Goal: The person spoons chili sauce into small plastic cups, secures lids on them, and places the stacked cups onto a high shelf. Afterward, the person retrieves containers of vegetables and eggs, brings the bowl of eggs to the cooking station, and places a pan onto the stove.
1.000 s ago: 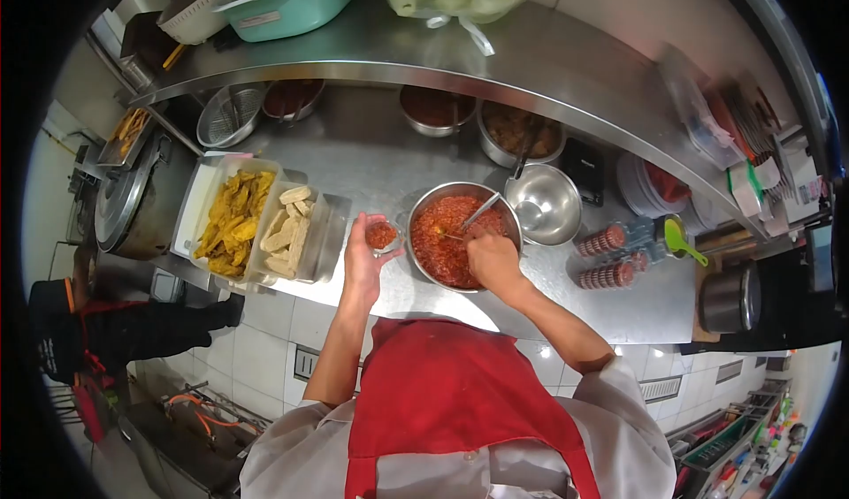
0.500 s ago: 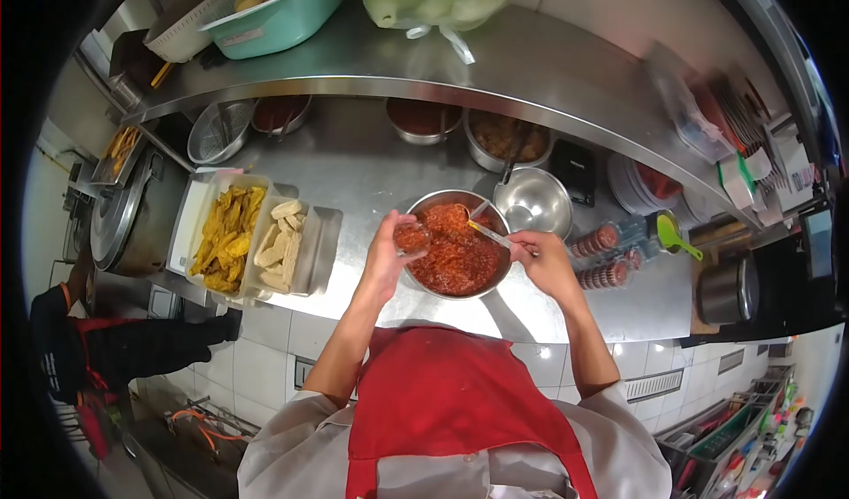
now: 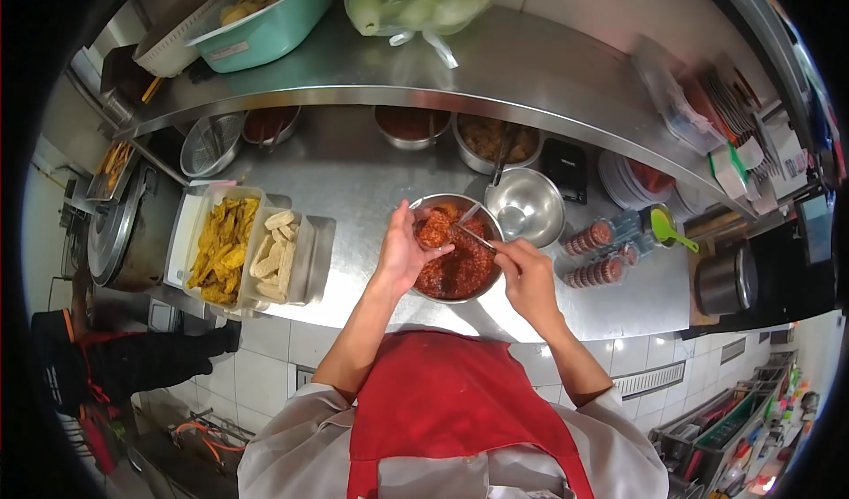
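My left hand (image 3: 398, 259) grips a small clear cup (image 3: 433, 232) of chunky red sauce, tilted over the left side of a metal bowl (image 3: 453, 301). More red sauce (image 3: 442, 278) fills the bowl's bottom. With bent fingers, my right hand (image 3: 528, 280) pinches the handle of a metal spoon (image 3: 478, 238) whose far end is at the cup's mouth. A second metal handle (image 3: 470, 213) shows near the bowl's back; I cannot make out its lower end. Just behind stands a shiny metal mixing bowl (image 3: 526, 205) with nothing in it.
Left are tubs of yellow food (image 3: 225, 243) and pale pieces (image 3: 276, 256). Rows of small sauce cups (image 3: 592, 274) lie right, near a green-handled utensil (image 3: 674, 234). A steel shelf (image 3: 398, 97) overhangs pots (image 3: 497, 145). A person (image 3: 133, 353) in dark clothes is at far left.
The spoon has moved from the sauce in the bowl to the cup's mouth, and the cup now holds a heap of sauce. My right hand has shifted slightly left and nearer me.
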Demonstrator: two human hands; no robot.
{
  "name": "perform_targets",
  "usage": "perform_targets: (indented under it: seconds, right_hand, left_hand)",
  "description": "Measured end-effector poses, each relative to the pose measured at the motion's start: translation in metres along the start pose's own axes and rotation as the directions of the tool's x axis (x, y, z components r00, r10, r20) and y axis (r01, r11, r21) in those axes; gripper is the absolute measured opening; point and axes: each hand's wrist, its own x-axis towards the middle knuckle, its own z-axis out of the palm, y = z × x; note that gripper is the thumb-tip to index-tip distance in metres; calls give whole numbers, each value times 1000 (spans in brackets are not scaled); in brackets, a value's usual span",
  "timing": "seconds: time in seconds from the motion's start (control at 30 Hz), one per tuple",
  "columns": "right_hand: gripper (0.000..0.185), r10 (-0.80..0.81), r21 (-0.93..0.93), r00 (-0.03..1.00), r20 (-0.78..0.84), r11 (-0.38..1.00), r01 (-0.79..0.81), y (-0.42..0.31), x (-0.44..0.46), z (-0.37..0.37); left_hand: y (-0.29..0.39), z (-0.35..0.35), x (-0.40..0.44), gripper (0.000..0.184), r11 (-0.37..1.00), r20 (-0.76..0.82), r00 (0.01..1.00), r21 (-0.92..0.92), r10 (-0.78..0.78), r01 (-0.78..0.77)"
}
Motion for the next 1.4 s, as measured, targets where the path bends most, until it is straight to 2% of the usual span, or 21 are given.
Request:
perform_targets:
  seconds: [0.1,0.23,0.27,0.33,0.4,0.47,0.5,0.57,0.6,0.67,0.77,0.8,0.87,0.93,0.97,1.0,1.03,1.1,1.2,1.3,1.4]
  right_hand:
    - [22,256,387,962,97,880,-274,22,-2,-1]
    - [22,174,46,982,77,983,-177,44,-3,-3]
    - [24,125,-79,985,122,990,-115,53,-5,5]
    - [29,49,-316,974,223,948,25,52,-4,19]
    - [52,-63,-378,991,115,920,102,24,-1,21]
    - [82,-29,-69,982,189,997,43,2,11,19]
    - [97,-58,-30,973,221,997,66,-1,15,22]
    - [87,-48,-63,981,189,996,61,-2,20,28]
    - [84,11,-57,978,207,998,1,1,25,24]
    - [76,119,-44,960,254,993,-112,8,35,14]
    - [66,123,-114,988,95,987,-112,42,47,-6]
    - [66,218,-63,972,86,975,-213,50,58,-25]
    - [63,231,-158,968,-99,957,-244,87,73,-62]
    - [60,348,-310,904,-248,856,-414,130,98,-97]
    - [61,411,-404,864,-291,766,-500,164,116,-106]
    - [64,588,-390,779,-216,680,-621,196,138,-119]
    - [75,465,-445,834,-296,705,-552,269,153,-108]
    - [86,625,-490,748,-224,591,-641,341,197,-100]
    - [84,508,-551,783,-358,562,-617,374,223,-79]
    - [84,472,-538,794,-383,584,-607,385,243,-81]
    - [83,456,-509,798,-393,615,-602,381,252,-103]
  left_hand:
    - [4,3,-9,53,998,-75,997,51,34,-30]
    - [8,-5,-23,49,980,-202,962,116,182,-161]
    - [9,-8,-26,48,972,-225,949,126,222,-197]
    - [16,-15,-34,47,983,-134,976,91,169,-158]
    - [19,-8,-38,47,989,-82,989,93,120,-113]
    - [15,9,-39,47,991,-68,996,127,62,-53]
    - [8,16,-36,47,990,-24,999,141,28,-25]
    - [-5,26,-24,47,984,66,997,179,-31,19]
    - [-16,30,-15,47,975,80,997,220,1,-19]
    - [-34,39,7,48,963,91,995,270,-33,7]
    - [-43,65,32,55,942,132,990,334,-56,9]
    - [-43,77,35,56,913,136,991,404,5,-59]
    - [-33,94,36,56,863,156,982,475,110,-173]
    - [-23,93,29,55,835,182,962,483,201,-266]
    - [-17,88,26,53,825,165,954,480,250,-299]
    - [-12,79,21,51,814,146,943,477,298,-331]
    - [-7,70,15,50,802,126,930,475,346,-362]
    - [6,53,3,48,806,5,914,469,406,-361]
    - [20,21,-21,46,779,-124,879,531,461,-334]
    - [27,-9,-42,45,766,-241,824,562,513,-312]
    - [28,-31,-52,41,799,-334,782,510,526,-320]
